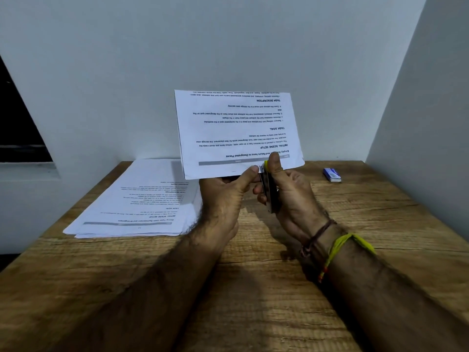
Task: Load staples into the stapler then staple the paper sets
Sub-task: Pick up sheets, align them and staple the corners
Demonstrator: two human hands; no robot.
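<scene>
The right hand point(286, 194) grips one stapler point(269, 191), its long axis running toward the counter's point(355, 250) far edge, nose on the lower edge of one upright paper set point(238, 133), which the left hand point(225, 196) pinches. One paper stack point(142, 199) lies far left, one staple box point(332, 174) far right.

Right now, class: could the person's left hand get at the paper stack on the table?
Probably not at once: the left hand is holding the raised paper set. The paper stack lies just beside it on the table, with nothing between.
</scene>
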